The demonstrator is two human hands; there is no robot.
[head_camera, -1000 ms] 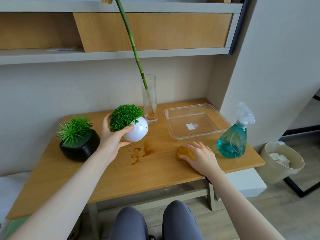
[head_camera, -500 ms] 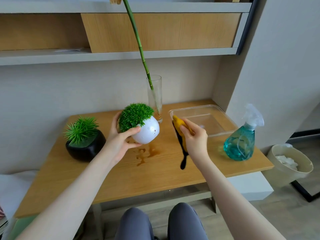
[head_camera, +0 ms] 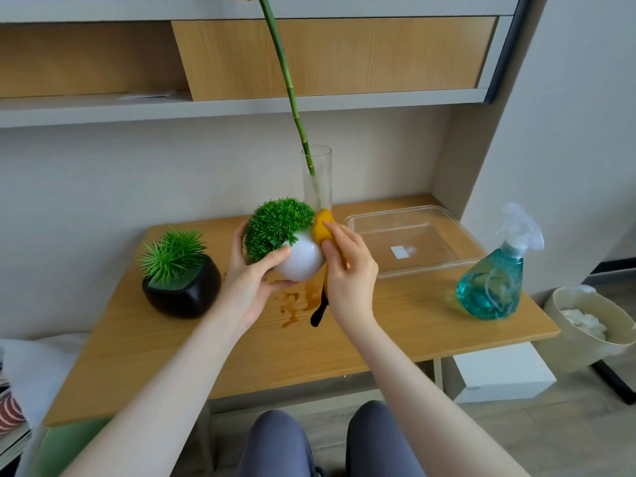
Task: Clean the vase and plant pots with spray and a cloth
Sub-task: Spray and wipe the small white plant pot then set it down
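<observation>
Two hands aloft: left hand (head_camera: 253, 282) gripping white pot (head_camera: 301, 261), right hand (head_camera: 349, 273) clutching yellow cloth (head_camera: 321, 227) against it.

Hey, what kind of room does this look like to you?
Probably a home study or bedroom nook: a small wooden desk set against the wall under built-in shelves, potted plants and a glass vase for decor, and a wastebasket on the floor beside it.

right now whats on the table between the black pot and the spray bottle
In the head view, a brown spill on the table lies between the black pot and spray bottle; otherwise bare wood.
</observation>
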